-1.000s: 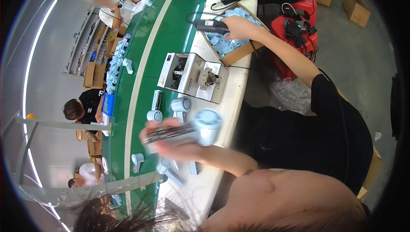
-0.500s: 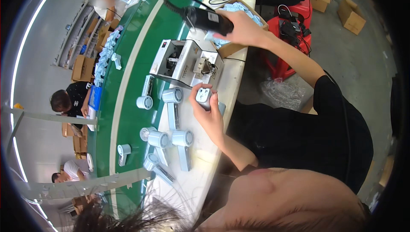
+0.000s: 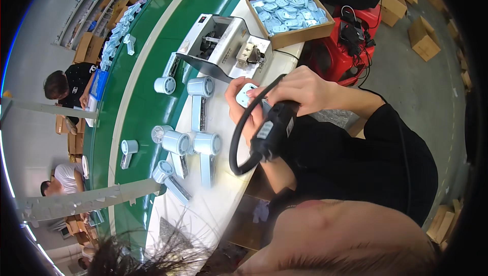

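Observation:
My left hand point(image 3: 237, 107) is closed around a small pale blue-white housing point(image 3: 245, 94), its rounded end with small holes facing up. In my right hand point(image 3: 305, 90) is a black corded electric screwdriver point(image 3: 277, 129), held right beside the housing. Its cable point(image 3: 235, 144) loops in front of my left hand. The bit is hidden by my fingers, so I cannot tell whether it touches the housing. On the white table point(image 3: 229, 194), left of my hands, lie several light blue handheld fans point(image 3: 207, 145).
A white-and-grey benchtop machine point(image 3: 230, 42) stands just beyond my hands. Past it, a cardboard box point(image 3: 305, 36) holds many light blue pieces. A green conveyor point(image 3: 145, 123) runs along the table's left, with co-workers on its far side. A red stool point(image 3: 330, 67) stands at right.
My right hand has brought the electric screwdriver down from near the cardboard box to the housing in my left hand. The left hand keeps its hold. The whole view has shifted somewhat.

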Available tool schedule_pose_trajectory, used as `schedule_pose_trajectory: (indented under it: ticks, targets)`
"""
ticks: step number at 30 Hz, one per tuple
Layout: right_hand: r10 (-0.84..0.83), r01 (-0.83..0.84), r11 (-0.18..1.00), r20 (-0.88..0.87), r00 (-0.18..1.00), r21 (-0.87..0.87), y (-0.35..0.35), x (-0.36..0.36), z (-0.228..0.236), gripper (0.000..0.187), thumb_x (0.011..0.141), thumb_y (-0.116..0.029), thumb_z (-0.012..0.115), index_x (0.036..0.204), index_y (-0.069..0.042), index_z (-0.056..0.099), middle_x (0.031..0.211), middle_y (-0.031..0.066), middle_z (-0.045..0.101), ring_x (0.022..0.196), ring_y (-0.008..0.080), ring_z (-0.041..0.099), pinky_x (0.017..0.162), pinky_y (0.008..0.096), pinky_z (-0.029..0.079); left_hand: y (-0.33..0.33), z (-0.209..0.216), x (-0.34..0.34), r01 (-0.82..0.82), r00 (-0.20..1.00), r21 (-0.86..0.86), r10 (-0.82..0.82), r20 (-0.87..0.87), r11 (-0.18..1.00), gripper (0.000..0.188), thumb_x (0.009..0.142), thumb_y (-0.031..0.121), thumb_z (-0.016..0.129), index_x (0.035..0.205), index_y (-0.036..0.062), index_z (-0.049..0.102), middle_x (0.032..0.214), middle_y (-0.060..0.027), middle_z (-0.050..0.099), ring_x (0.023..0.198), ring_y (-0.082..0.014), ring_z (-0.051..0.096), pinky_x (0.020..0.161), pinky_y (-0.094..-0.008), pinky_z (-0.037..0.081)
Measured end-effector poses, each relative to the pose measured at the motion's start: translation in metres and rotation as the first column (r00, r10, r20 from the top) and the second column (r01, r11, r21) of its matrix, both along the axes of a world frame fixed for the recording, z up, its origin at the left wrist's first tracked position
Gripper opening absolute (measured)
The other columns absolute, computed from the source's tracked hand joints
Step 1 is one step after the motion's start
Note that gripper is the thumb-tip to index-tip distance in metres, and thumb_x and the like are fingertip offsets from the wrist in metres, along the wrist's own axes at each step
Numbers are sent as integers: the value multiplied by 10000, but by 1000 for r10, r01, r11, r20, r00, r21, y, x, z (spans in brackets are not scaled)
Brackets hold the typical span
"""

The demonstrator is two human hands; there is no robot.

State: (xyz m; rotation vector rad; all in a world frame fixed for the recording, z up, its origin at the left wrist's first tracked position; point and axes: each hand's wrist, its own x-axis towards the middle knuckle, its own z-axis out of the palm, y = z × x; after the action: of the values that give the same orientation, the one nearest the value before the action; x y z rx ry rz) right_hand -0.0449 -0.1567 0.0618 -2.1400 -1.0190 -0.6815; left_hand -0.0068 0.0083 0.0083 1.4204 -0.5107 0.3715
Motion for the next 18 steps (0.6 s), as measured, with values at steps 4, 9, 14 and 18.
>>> schedule_pose_trajectory:
  ticks: [4, 9, 14, 18]
  targets:
    - [48, -48, 999, -199, 979, 4, 1, 4, 17, 341, 619, -73, 723, 928, -88, 579, 851, 52, 665, 680, 251, 628, 558, 315, 475, 16, -14, 8, 0, 1000, 64, -2, 26, 998, 488, 920, 408, 521, 1163, -12, 469, 954, -155, 636, 794, -224, 617, 760, -310, 478]
    - [413, 142, 641, -495, 764, 754, 3, 36, 45, 259, 835, -232, 702, 890, -42, 536, 594, -20, 496, 453, 41, 450, 417, 216, 342, 11, -2, 0, 22, 996, -154, -9, 87, 988, 447, 922, 414, 569, 1057, -1, 471, 913, -173, 611, 668, -188, 593, 625, -278, 475]
    - [529, -104, 470, -185, 828, 877, 5, 90, 56, 353, 935, -380, 540, 905, -33, 485, 625, 22, 494, 427, 61, 434, 409, 217, 362, -7, -9, 10, 60, 981, -213, -19, 193, 975, 518, 886, 492, 596, 1027, 17, 442, 888, -184, 599, 627, -193, 574, 601, -281, 463]
    - [420, -68, 459, -149, 895, 886, -5, 105, 50, 304, 925, -301, 583, 810, -30, 508, 602, 35, 523, 431, 65, 450, 392, 227, 352, -31, -6, 18, 114, 981, -215, -76, 180, 970, 513, 883, 495, 594, 1024, 27, 439, 892, -197, 597, 623, -195, 568, 592, -282, 456]
